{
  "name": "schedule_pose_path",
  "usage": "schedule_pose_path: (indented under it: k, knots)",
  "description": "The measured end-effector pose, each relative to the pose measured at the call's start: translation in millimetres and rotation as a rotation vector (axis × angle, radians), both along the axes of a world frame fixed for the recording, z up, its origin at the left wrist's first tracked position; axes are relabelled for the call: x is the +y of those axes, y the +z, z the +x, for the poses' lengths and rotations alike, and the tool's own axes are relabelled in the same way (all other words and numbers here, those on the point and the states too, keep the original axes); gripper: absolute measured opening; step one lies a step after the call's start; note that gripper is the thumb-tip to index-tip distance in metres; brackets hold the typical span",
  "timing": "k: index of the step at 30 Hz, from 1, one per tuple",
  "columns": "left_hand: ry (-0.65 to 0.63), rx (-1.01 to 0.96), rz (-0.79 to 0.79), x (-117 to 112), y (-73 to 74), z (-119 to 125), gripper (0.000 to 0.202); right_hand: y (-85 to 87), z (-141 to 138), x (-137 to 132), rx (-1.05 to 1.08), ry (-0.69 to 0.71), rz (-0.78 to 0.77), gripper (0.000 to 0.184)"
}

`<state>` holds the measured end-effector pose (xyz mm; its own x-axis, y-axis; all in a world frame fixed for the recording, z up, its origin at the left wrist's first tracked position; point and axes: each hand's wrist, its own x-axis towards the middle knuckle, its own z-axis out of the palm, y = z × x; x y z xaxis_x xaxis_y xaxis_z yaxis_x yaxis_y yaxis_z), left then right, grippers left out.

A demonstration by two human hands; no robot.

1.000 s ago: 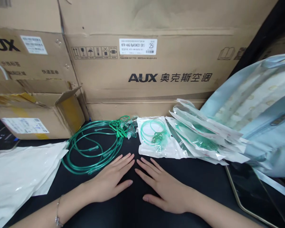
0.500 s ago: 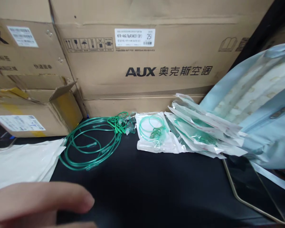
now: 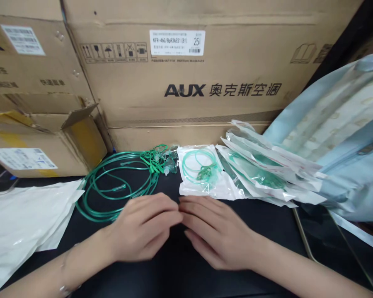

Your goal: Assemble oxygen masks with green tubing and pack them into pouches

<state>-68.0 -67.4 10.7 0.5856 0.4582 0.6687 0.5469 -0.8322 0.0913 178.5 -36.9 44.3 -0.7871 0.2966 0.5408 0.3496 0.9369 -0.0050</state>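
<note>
My left hand [image 3: 144,225] and my right hand [image 3: 216,234] lie palm down side by side on the black table [image 3: 174,277], fingertips nearly touching, fingers stretched out and slightly motion-blurred. Neither holds anything. Just beyond my left hand lies a loose coil of green tubing [image 3: 118,186] with a small mask piece at its far end. Just beyond my right hand lies a sealed bag with green tubing [image 3: 205,176], the nearest of a fanned stack of several such bags [image 3: 267,171].
Large AUX cardboard boxes [image 3: 189,91] form a wall behind. An open cardboard box [image 3: 46,140] stands at left. Empty white bags [image 3: 21,223] lie at front left. A light blue bag [image 3: 345,136] leans at right, with a gold-edged dark tablet [image 3: 326,244] below it.
Both hands left the table, one passing close to the camera at lower left, then came back down flat in the middle. The camera tilted slightly.
</note>
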Motion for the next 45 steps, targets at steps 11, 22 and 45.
schedule_pose_path:
  k: [11, 22, 45]
  knots:
    - [0.187, 0.427, -0.402, 34.8, -19.8, 27.6, 0.065, -30.8, -9.4, 21.7, -0.382, -0.075, -0.489, 0.061]
    - [0.204, 0.489, -0.514, 36.5, -7.4, 30.4, 0.061, -32.5, -12.2, 20.8, -0.337, -0.067, -0.348, 0.055]
    - [0.601, 0.387, -0.031, 119.9, 18.3, 62.7, 0.031, -3.0, -61.9, 169.4, -0.285, -0.652, -0.376, 0.029]
